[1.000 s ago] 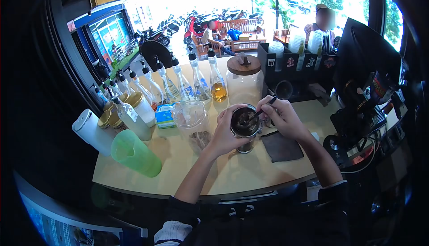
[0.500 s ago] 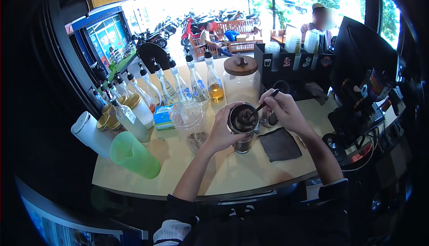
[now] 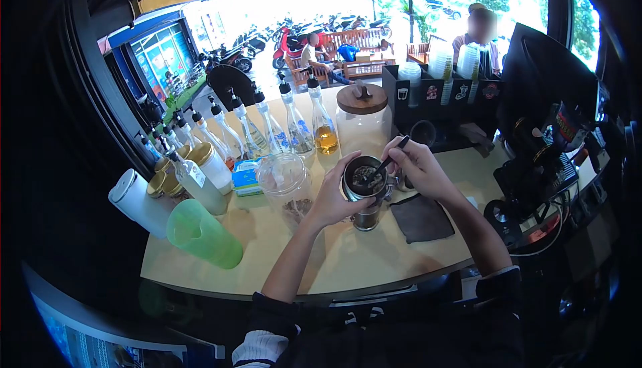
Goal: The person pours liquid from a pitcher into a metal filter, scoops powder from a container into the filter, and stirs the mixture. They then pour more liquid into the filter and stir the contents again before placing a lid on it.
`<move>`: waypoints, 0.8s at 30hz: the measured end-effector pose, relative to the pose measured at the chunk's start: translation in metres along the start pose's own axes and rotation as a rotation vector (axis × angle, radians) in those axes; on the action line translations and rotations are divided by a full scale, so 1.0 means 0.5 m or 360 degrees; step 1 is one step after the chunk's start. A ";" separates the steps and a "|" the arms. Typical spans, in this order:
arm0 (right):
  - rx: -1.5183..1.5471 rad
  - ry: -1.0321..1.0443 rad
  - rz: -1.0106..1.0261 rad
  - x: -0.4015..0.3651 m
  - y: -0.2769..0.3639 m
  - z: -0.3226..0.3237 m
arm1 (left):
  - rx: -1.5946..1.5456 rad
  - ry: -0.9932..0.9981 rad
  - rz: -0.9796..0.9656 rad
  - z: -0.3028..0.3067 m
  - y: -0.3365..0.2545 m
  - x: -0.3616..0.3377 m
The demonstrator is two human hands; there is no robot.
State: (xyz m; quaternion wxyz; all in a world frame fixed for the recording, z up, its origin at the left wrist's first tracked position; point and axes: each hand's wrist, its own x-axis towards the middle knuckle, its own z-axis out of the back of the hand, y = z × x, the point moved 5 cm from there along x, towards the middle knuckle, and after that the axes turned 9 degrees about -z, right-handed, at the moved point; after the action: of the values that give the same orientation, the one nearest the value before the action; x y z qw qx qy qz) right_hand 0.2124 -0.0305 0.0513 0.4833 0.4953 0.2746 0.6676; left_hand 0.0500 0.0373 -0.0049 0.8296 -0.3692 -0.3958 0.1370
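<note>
My left hand (image 3: 334,197) is wrapped around the metal rim of a round vessel (image 3: 366,219) whose lower part is see-through and holds dark contents. Between thumb and fingers, my right hand (image 3: 418,169) pinches the black handle of a spoon (image 3: 386,160), which slants down into the vessel. Its tip dips into dark, speckled, wet-looking contents, so the end is partly hidden. A dark folded cloth (image 3: 422,219) lies on the counter below my right wrist. Just left of my left hand stands a clear plastic container (image 3: 281,177) with some brown matter low inside.
Pump bottles (image 3: 294,127) line the counter's far left edge. A green pitcher (image 3: 206,237) stands front left, near a blue-and-white box (image 3: 249,178). Behind my hands are a wood-lidded jar (image 3: 363,124) and a black cup holder (image 3: 441,100). A person (image 3: 478,40) is across the counter.
The spoon and my right hand have shifted slightly to the left over the vessel. The contents look lighter and more speckled now. My left hand keeps its hold.
</note>
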 end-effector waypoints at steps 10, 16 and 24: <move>0.0080 -0.0028 -0.0062 0.010 -0.026 0.012 | -0.0104 -0.0021 0.0041 -0.010 0.018 0.001; 0.0163 -0.0065 -0.0088 0.013 -0.029 0.012 | 0.0036 -0.0127 -0.0091 -0.009 0.015 0.003; 0.0115 -0.0201 -0.0049 0.010 -0.017 0.016 | 0.0066 -0.0072 -0.0122 -0.007 0.008 0.002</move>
State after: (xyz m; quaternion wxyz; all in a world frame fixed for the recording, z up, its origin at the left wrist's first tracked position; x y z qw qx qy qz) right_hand 0.2228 -0.0235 0.0490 0.4916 0.5494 0.2749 0.6172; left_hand 0.0535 0.0385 -0.0087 0.8325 -0.3335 -0.4254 0.1217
